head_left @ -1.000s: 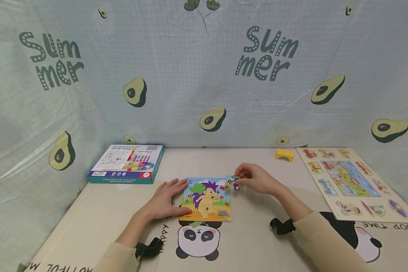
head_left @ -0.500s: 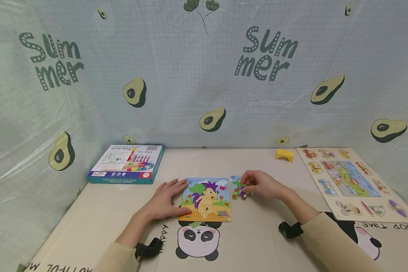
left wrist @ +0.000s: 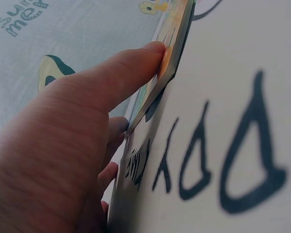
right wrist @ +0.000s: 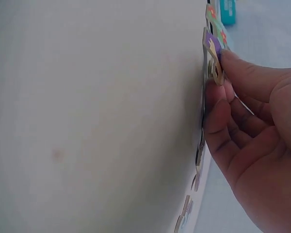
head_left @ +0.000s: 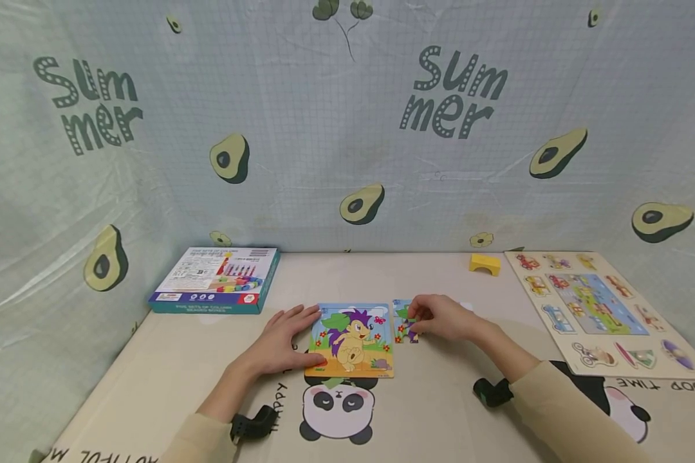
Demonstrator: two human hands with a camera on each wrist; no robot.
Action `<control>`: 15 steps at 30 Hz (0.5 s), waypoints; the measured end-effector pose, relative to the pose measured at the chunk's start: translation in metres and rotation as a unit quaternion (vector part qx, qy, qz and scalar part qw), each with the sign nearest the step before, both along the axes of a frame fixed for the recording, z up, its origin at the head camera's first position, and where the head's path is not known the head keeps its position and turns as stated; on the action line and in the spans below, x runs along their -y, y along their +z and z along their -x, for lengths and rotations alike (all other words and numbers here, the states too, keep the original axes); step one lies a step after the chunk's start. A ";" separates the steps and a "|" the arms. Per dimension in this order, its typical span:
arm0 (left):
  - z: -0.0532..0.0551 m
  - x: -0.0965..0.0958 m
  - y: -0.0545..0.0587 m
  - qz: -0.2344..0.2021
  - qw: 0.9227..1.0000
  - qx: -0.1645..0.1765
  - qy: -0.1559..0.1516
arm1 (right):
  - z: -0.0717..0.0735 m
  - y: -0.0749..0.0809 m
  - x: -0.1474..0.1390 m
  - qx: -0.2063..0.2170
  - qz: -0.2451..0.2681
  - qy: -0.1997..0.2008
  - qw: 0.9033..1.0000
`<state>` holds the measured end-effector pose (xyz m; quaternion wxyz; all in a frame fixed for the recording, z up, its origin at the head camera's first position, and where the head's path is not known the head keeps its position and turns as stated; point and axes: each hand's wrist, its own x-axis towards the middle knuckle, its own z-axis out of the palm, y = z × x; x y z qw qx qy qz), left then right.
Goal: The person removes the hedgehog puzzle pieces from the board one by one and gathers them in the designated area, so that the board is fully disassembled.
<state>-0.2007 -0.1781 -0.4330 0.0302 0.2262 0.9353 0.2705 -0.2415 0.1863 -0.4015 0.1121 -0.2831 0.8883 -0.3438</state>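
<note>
Right of the hedgehog puzzle point(head_left: 354, 347) on the bench point(head_left: 434, 399): purple puzzle piece point(right wrist: 213, 47), pinched by right hand point(head_left: 447, 318), just beside a flowered piece point(right wrist: 217, 24); edges best aligned before pressing. Left hand point(head_left: 280, 341): fingers extended, thumb on puzzle.

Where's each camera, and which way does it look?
Head: on the head, looking forward and down at the puzzle; left hand and right hand show.
Left wrist: on that wrist, facing the puzzle's edge; the left hand shows.
Right wrist: on that wrist, facing a piece pinched by the right hand.
Head and left wrist both show the puzzle.
</note>
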 end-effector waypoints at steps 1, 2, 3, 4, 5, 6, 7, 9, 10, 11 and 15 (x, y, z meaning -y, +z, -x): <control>0.000 0.000 0.000 0.000 1.000 0.000 0.000 | 0.000 0.000 0.000 -0.002 -0.002 0.000 1.000; 0.000 0.000 0.000 0.000 1.000 -0.001 0.000 | -0.001 0.000 0.001 -0.005 -0.003 0.000 1.000; 0.000 0.000 0.000 0.000 1.000 -0.002 0.000 | -0.001 0.001 0.001 -0.007 -0.004 -0.001 1.000; 0.000 0.000 0.000 -0.001 1.000 -0.002 0.000 | -0.001 0.001 0.001 -0.008 -0.005 -0.002 1.000; 0.000 0.000 0.000 -0.001 1.000 -0.002 -0.001 | -0.002 0.001 0.000 -0.009 -0.006 -0.003 1.000; 0.000 0.000 0.000 0.000 1.000 -0.003 -0.001 | -0.002 0.002 0.000 -0.010 -0.005 -0.003 1.000; 0.000 0.000 -0.001 0.001 1.000 -0.003 -0.001 | -0.002 0.002 0.000 -0.010 -0.004 -0.002 1.000; 0.001 0.001 -0.001 0.001 1.000 -0.003 -0.001 | -0.002 0.003 -0.001 -0.003 -0.004 -0.002 1.000; 0.000 0.001 -0.001 0.001 1.000 -0.003 -0.001 | -0.003 0.004 -0.002 0.001 -0.006 -0.002 1.000; 0.000 0.000 -0.001 0.001 1.000 -0.003 -0.001 | -0.003 0.004 -0.002 0.005 -0.010 -0.001 1.000; 0.000 0.000 0.000 0.001 1.000 -0.002 -0.001 | -0.006 0.007 -0.001 0.008 -0.034 0.000 0.999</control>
